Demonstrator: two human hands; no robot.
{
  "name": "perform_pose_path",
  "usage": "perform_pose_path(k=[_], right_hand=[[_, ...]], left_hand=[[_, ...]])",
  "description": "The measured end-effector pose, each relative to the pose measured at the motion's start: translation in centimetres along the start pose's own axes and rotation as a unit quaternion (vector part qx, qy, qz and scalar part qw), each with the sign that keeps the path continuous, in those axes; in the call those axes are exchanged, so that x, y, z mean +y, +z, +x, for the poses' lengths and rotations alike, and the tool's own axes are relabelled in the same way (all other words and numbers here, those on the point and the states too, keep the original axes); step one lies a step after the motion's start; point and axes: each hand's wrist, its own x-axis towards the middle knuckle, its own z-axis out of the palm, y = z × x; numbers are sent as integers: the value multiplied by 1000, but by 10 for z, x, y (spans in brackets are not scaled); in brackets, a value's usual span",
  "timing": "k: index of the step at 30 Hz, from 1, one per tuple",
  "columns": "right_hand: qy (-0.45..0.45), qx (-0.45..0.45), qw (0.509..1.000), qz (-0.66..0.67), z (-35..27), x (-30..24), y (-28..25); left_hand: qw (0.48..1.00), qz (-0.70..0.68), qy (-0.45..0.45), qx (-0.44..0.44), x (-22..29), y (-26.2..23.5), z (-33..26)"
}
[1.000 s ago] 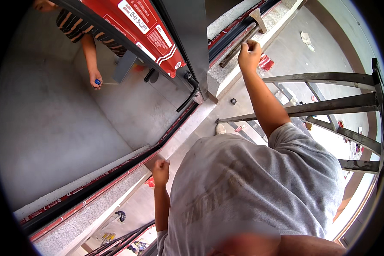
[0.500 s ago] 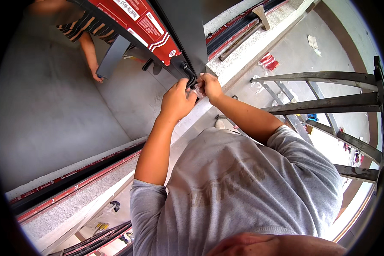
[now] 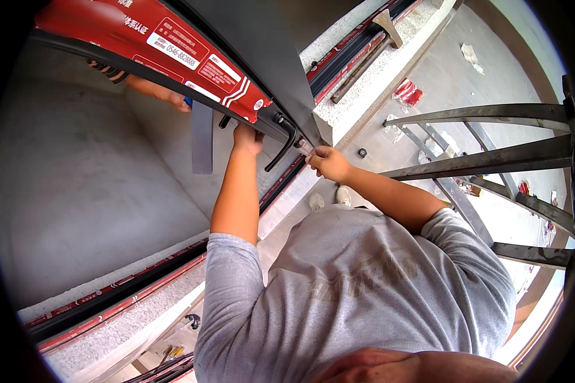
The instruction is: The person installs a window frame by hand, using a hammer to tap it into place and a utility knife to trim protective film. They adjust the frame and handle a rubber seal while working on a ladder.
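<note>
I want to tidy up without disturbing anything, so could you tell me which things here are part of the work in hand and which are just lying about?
In use:
- dark metal frame with red protective film, gripped by the left hand
- curved black handle, beside the right hand

Lying about:
- long-handled hammer on the concrete ledge
- crumpled red wrapper
- grey metal ladder

Left hand (image 3: 248, 138) left of handle (image 3: 283, 143), right hand (image 3: 328, 163) right.

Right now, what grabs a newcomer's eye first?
The red film-wrapped frame bar slanting across the top left. Below its lower end both hands meet at a black handle: the left hand grips under the bar, the right hand pinches beside the handle. Another person's hand reaches in behind the bar.
</note>
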Motion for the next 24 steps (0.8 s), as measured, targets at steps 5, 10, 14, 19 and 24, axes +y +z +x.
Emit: perform_pose_path(k=[5, 10, 14, 19, 24], right_hand=[[67, 49, 994, -69, -38, 67, -34], [152, 149, 976, -43, -92, 99, -54], [118, 222, 968, -15, -120, 100, -48], [148, 253, 955, -48, -129, 103, -31], [139, 249, 952, -114, -139, 95, -10]], left_hand=[[994, 78, -10, -74, 7, 3, 40], [983, 139, -60, -101, 31, 24, 21], [973, 175, -85, -125, 41, 25, 19], [949, 205, -22, -239, 23, 0, 48], [936, 168, -34, -307, 36, -5, 41]])
